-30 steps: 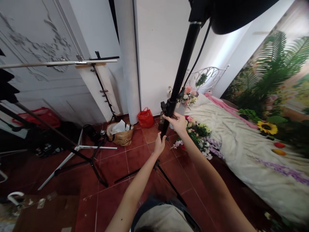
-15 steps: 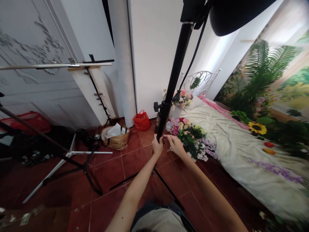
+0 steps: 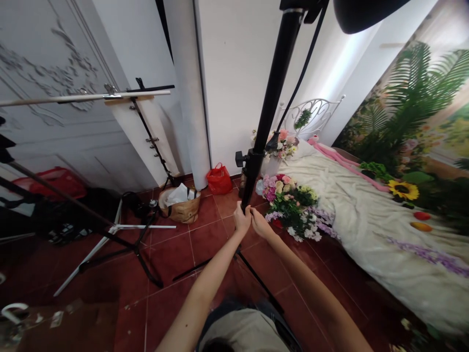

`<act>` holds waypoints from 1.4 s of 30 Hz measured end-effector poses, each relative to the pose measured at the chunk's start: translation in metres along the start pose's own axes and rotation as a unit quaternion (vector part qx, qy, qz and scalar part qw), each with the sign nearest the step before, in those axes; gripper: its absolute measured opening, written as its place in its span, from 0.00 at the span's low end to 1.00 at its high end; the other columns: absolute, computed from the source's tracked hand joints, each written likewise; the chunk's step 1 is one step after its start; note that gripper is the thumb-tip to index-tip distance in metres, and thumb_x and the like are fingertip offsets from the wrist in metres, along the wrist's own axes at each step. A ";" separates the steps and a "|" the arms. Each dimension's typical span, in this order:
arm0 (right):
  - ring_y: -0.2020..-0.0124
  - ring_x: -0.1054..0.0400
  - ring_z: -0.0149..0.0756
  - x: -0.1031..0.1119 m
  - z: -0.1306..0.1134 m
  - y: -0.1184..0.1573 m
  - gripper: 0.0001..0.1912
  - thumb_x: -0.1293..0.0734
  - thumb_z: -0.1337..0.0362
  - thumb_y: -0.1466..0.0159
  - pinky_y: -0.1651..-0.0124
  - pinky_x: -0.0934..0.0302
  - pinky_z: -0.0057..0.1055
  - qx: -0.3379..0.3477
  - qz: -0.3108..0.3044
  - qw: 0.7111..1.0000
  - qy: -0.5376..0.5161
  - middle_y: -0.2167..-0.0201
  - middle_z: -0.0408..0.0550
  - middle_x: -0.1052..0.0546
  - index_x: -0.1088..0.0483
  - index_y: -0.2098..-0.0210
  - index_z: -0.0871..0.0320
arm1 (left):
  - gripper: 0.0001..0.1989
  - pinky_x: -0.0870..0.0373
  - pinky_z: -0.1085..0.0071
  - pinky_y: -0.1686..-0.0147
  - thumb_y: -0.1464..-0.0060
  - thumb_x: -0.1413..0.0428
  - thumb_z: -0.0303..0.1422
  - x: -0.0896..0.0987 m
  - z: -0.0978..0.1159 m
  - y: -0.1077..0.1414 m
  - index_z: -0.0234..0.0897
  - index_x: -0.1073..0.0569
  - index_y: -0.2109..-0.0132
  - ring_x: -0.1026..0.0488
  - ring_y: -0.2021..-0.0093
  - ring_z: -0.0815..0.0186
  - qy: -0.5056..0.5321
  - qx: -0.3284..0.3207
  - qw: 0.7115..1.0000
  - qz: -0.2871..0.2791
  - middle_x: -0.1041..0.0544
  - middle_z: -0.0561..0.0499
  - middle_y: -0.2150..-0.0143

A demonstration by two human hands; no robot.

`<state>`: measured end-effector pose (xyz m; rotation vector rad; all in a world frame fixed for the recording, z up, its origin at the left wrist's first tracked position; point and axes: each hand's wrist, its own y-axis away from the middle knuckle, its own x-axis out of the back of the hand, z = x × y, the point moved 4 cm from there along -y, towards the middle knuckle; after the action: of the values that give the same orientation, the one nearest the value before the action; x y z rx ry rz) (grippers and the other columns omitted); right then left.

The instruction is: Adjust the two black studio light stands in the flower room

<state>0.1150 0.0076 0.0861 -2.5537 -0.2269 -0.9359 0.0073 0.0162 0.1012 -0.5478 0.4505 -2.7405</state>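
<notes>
A black light stand point(image 3: 273, 83) rises at a tilt through the middle of the view, with a black lamp head point(image 3: 366, 12) at its top right and a cable hanging beside it. My left hand point(image 3: 242, 218) is wrapped round the pole below its upper clamp knob point(image 3: 240, 159). Close against its right side, my right hand point(image 3: 259, 224) has its fingers pinched together at the pole; what they hold is too small to make out. The stand's thin legs spread on the floor below.
Another black stand and a white-legged one point(image 3: 146, 227) stand left, near a woven basket point(image 3: 183, 208) and red bag point(image 3: 219, 179). At right are flowers point(image 3: 282, 190) and a bed with a cream cover point(image 3: 359, 215). A horizontal pole point(image 3: 91, 97) crosses upper left.
My right hand has closed in from beside the pole, its extended fingers now drawn together next to my left hand. The view has shifted slightly.
</notes>
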 end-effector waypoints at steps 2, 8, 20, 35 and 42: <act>0.55 0.32 0.38 -0.001 0.005 -0.007 0.16 0.50 0.61 0.33 0.51 0.39 0.36 -0.030 0.003 1.000 -0.007 0.56 0.55 0.27 0.38 0.52 0.59 | 0.16 0.37 0.71 0.70 0.41 0.56 0.44 0.000 0.000 0.000 0.36 0.34 0.60 0.27 0.68 0.61 0.002 -0.003 1.000 -0.001 0.25 0.45 0.69; 0.65 0.29 0.37 -0.005 0.021 -0.024 0.18 0.52 0.57 0.32 0.60 0.39 0.30 -0.119 0.014 0.993 -0.018 0.65 0.51 0.25 0.36 0.58 0.58 | 0.17 0.36 0.70 0.68 0.41 0.56 0.45 -0.001 -0.001 0.000 0.37 0.34 0.58 0.27 0.68 0.60 0.009 -0.008 1.000 0.006 0.25 0.45 0.70; 0.64 0.28 0.41 -0.009 0.033 -0.040 0.27 0.55 0.54 0.32 0.60 0.39 0.32 -0.194 0.010 0.979 0.056 0.70 0.55 0.24 0.29 0.67 0.58 | 0.17 0.35 0.71 0.69 0.41 0.56 0.46 -0.001 0.000 0.000 0.37 0.34 0.59 0.27 0.69 0.62 0.018 -0.002 1.000 0.004 0.25 0.46 0.70; 0.84 0.32 0.33 -0.010 0.045 -0.048 0.24 0.42 0.48 0.38 0.75 0.38 0.27 -0.270 -0.057 0.960 -0.054 0.89 0.44 0.33 0.32 0.79 0.58 | 0.16 0.34 0.72 0.69 0.41 0.56 0.45 0.001 0.004 0.002 0.37 0.34 0.60 0.28 0.69 0.64 0.032 -0.008 0.999 -0.015 0.26 0.48 0.70; 0.88 0.39 0.30 -0.013 0.045 -0.017 0.18 0.46 0.51 0.35 0.82 0.42 0.24 -0.234 -0.023 0.955 -0.181 0.88 0.36 0.35 0.34 0.64 0.58 | 0.17 0.35 0.74 0.70 0.43 0.53 0.47 0.005 0.014 0.003 0.37 0.34 0.61 0.29 0.71 0.67 0.059 0.003 0.998 -0.016 0.27 0.50 0.71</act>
<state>0.1264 0.0421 0.0526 -3.1663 -0.1858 -0.5768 0.0088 0.0083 0.1138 -0.3953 0.4642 -2.8144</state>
